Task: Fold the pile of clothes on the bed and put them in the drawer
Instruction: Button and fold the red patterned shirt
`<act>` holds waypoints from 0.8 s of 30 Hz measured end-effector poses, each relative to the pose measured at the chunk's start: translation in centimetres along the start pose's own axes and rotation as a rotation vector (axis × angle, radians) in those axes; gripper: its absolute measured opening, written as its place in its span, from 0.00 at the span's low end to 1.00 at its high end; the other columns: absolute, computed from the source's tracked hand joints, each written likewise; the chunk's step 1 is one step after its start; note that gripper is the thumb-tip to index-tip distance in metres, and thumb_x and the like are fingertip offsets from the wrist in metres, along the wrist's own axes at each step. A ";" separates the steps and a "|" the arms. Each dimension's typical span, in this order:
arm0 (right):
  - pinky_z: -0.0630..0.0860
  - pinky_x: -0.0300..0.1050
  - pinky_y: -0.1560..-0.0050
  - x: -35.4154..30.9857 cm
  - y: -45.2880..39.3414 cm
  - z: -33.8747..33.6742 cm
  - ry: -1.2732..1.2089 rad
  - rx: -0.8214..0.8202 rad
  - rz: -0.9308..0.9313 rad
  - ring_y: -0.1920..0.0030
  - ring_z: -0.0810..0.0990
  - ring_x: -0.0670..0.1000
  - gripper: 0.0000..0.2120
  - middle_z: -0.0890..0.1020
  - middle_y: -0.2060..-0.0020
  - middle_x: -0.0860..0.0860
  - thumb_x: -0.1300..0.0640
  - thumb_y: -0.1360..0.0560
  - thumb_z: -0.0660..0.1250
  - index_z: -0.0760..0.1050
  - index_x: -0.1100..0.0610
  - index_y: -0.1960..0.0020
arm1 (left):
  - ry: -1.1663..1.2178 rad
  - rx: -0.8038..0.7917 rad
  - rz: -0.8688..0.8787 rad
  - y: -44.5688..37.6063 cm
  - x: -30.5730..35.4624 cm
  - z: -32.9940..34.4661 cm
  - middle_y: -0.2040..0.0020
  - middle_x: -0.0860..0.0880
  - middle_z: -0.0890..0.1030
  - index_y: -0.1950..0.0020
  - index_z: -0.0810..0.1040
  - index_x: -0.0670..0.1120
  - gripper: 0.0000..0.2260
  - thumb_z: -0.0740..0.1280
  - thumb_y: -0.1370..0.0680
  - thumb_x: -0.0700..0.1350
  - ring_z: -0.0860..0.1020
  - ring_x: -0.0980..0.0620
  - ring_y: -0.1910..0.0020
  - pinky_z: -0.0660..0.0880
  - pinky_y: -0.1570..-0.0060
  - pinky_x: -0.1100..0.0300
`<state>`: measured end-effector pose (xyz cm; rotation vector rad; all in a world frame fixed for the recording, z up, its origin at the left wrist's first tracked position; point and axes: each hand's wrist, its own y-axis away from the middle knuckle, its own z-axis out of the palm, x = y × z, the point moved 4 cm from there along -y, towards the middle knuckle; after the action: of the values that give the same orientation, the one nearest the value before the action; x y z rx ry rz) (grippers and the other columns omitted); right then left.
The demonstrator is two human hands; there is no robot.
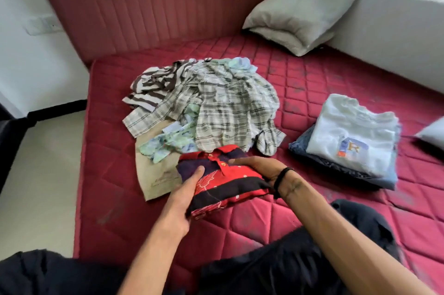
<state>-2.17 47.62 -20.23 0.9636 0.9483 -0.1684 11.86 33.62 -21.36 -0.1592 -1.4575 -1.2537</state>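
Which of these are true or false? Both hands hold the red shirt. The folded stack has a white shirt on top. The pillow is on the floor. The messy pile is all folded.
1. Both hands, left hand and right hand, hold the red shirt: true.
2. The folded stack has a white shirt on top: true.
3. The pillow is on the floor: false, it lies on the bed.
4. The messy pile is all folded: false, it is crumpled.
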 end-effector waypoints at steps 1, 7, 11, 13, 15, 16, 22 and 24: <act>0.80 0.41 0.55 -0.5 1.3 -1.1 -0.038 0.019 -0.019 0.64 0.84 0.50 0.06 0.86 0.61 0.54 0.58 0.20 0.69 0.82 0.60 0.49 | -0.037 -0.005 0.032 0.0 0.3 1.3 0.52 0.43 0.88 0.45 0.85 0.44 0.14 0.73 0.22 0.54 0.86 0.44 0.59 0.82 0.56 0.52; 0.75 0.53 0.35 -3.6 10.1 -12.3 -0.133 0.277 -0.196 0.56 0.84 0.55 0.11 0.85 0.52 0.59 0.59 0.20 0.68 0.78 0.64 0.41 | -0.311 -0.142 0.299 -1.1 2.2 14.8 0.56 0.42 0.84 0.54 0.82 0.43 0.14 0.68 0.18 0.53 0.81 0.45 0.55 0.79 0.52 0.50; 0.71 0.63 0.28 -6.9 14.9 -20.7 -0.082 0.550 -0.452 0.37 0.79 0.67 0.20 0.81 0.38 0.66 0.58 0.21 0.71 0.77 0.69 0.34 | -0.507 -0.264 0.635 -2.1 5.1 25.6 0.60 0.42 0.83 0.58 0.81 0.41 0.18 0.67 0.17 0.53 0.78 0.51 0.58 0.75 0.54 0.53; 0.76 0.60 0.35 -8.3 16.7 -23.8 -0.088 0.655 -0.604 0.51 0.83 0.61 0.12 0.84 0.47 0.62 0.59 0.22 0.72 0.80 0.66 0.43 | -0.589 -0.330 0.793 -2.5 6.4 30.2 0.69 0.47 0.77 0.66 0.76 0.43 0.22 0.66 0.17 0.56 0.73 0.53 0.67 0.71 0.64 0.52; 0.80 0.52 0.49 -9.3 17.4 -26.9 -0.096 0.723 -0.733 0.61 0.81 0.51 0.05 0.85 0.57 0.56 0.60 0.23 0.73 0.81 0.60 0.49 | -0.634 -0.382 0.899 -3.5 7.2 34.1 0.71 0.52 0.70 0.67 0.71 0.46 0.23 0.66 0.18 0.57 0.68 0.55 0.71 0.65 0.69 0.49; 0.80 0.49 0.51 -9.4 17.4 -28.3 -0.101 0.741 -0.791 0.61 0.82 0.50 0.05 0.85 0.56 0.56 0.60 0.23 0.74 0.81 0.60 0.48 | -0.641 -0.396 0.928 -4.3 7.4 35.7 0.71 0.52 0.69 0.66 0.72 0.45 0.22 0.66 0.18 0.58 0.67 0.55 0.71 0.65 0.69 0.48; 0.78 0.47 0.53 -4.1 12.7 -35.9 0.137 0.970 -0.638 0.57 0.80 0.47 0.10 0.84 0.55 0.56 0.59 0.22 0.73 0.81 0.62 0.44 | -0.823 -0.291 0.831 -11.4 1.3 40.4 0.67 0.36 0.78 0.66 0.75 0.43 0.24 0.68 0.20 0.59 0.77 0.34 0.63 0.64 0.65 0.47; 0.75 0.39 0.63 -0.9 10.9 -37.5 0.202 1.061 -0.471 0.69 0.77 0.38 0.10 0.81 0.63 0.52 0.59 0.23 0.74 0.80 0.61 0.44 | -0.963 -0.241 0.729 -13.8 -1.8 40.5 0.52 0.35 0.84 0.50 0.83 0.39 0.23 0.66 0.19 0.60 0.81 0.34 0.49 0.71 0.56 0.47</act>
<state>-20.10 82.35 -21.00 1.7214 1.2823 -1.0662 -22.78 58.78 -21.96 -1.4781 -1.7551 -0.7241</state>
